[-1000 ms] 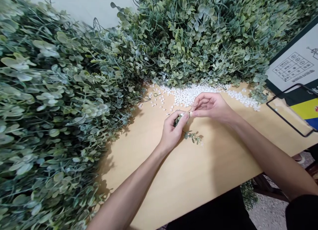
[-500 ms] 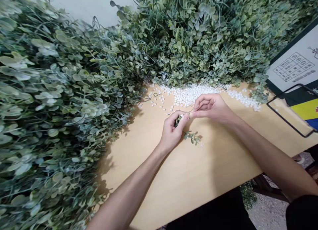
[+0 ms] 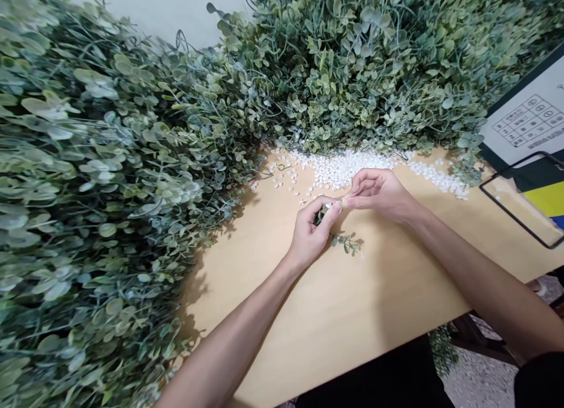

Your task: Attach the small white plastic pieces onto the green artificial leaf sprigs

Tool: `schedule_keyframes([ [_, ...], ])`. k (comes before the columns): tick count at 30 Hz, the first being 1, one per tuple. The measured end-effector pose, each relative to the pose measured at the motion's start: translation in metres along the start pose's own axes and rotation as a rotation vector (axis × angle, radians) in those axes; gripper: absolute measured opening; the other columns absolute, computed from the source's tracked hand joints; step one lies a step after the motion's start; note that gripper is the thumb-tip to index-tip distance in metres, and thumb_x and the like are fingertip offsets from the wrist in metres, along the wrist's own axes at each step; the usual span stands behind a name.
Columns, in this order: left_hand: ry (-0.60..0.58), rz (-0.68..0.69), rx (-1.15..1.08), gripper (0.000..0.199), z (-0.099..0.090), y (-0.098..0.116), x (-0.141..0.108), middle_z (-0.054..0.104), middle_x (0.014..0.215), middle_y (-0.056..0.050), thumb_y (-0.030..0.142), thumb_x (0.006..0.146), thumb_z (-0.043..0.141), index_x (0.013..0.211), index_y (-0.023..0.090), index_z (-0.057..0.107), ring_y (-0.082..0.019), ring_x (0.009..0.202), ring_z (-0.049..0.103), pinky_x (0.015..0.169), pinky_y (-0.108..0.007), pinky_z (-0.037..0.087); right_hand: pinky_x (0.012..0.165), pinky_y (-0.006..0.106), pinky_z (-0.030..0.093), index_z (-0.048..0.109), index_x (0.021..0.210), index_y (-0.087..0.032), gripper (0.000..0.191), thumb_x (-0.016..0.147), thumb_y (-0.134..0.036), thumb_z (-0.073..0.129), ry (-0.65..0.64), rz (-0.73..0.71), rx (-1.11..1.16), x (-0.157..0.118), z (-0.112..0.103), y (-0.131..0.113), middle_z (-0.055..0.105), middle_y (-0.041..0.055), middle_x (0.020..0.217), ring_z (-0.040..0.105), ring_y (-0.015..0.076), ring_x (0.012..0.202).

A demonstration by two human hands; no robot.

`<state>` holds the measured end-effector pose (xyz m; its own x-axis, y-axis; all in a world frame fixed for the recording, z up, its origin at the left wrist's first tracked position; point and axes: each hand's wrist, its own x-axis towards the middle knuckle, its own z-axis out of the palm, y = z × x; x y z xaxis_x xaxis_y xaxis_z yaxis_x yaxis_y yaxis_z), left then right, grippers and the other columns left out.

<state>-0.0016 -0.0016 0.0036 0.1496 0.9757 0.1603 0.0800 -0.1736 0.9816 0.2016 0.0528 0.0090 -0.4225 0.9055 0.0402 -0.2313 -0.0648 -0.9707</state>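
Note:
My left hand (image 3: pixel 314 226) is closed around a small leafy sprig (image 3: pixel 348 243), whose lower leaves stick out below the fingers over the table. Thumb and forefinger pinch it near its top, where a bit of white shows. Fingertips of my right hand (image 3: pixel 379 191) press together right beside the left thumb, pinching something too small to make out. Just behind both hands lies a spread of small white round pieces (image 3: pixel 339 168). A tiny white star-shaped piece (image 3: pixel 302 202) rests left of the left hand.
Heaped green foliage (image 3: pixel 123 179) borders the wooden table (image 3: pixel 264 314) on the left and back. At the right stand a dark-edged printed board (image 3: pixel 529 126) and a black wire frame (image 3: pixel 515 220), with a yellow and blue item (image 3: pixel 546 197) near it.
The whole view has shifted slightly, so everything appears a little further right. Both hands keep the same pinching pose at the sprig, with hardly any movement between them.

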Motion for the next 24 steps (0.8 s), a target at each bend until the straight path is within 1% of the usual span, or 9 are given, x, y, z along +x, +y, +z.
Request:
schedule_keyframes([
  [5,-0.015,-0.003,0.015,0.037,-0.0003,0.0018,-0.0012,0.053,0.067,0.003,0.055,0.096,0.068,0.088,0.019,0.070,-0.012,0.061,0.040,0.062,-0.028,0.036,0.075,0.026,0.063,0.073,0.086,-0.019,0.043,0.058,-0.025,0.104,-0.019,0.031,0.062,0.0006,-0.0004,0.0047,0.081,0.0014,0.085,0.078,0.0158,0.077],
  [10,-0.021,0.005,0.017,0.037,-0.0005,0.0027,-0.0018,0.057,0.070,0.001,0.055,0.096,0.068,0.089,0.018,0.071,-0.013,0.062,0.043,0.064,-0.028,0.038,0.072,0.026,0.062,0.071,0.085,-0.019,0.046,0.055,-0.027,0.105,-0.037,0.075,0.112,0.0013,-0.0010,0.0057,0.080,0.0009,0.084,0.077,0.0149,0.074],
  [16,-0.041,-0.014,-0.030,0.035,-0.0020,-0.0025,-0.0009,0.051,0.064,0.003,0.054,0.098,0.066,0.095,0.020,0.072,-0.014,0.065,0.047,0.067,-0.027,0.040,0.072,0.023,0.061,0.071,0.084,-0.018,0.043,0.057,-0.023,0.104,-0.062,0.057,0.115,0.0005,0.0003,0.0052,0.080,0.0006,0.082,0.075,0.0139,0.074],
  [21,-0.037,-0.007,-0.004,0.036,-0.0021,-0.0036,-0.0010,0.062,0.075,0.000,0.055,0.098,0.066,0.093,0.019,0.071,-0.014,0.067,0.048,0.066,-0.027,0.041,0.067,0.023,0.061,0.072,0.084,-0.018,0.039,0.061,-0.023,0.103,-0.023,0.050,0.102,-0.0003,0.0025,0.0037,0.079,0.0010,0.082,0.074,0.0131,0.071],
  [24,-0.039,0.005,0.001,0.037,-0.0017,-0.0032,-0.0015,0.065,0.078,-0.001,0.054,0.099,0.065,0.093,0.019,0.071,-0.014,0.068,0.051,0.067,-0.028,0.042,0.067,0.022,0.061,0.072,0.083,-0.018,0.040,0.058,-0.021,0.104,-0.020,0.046,0.105,-0.0004,0.0027,0.0036,0.078,0.0004,0.081,0.074,0.0132,0.071],
])
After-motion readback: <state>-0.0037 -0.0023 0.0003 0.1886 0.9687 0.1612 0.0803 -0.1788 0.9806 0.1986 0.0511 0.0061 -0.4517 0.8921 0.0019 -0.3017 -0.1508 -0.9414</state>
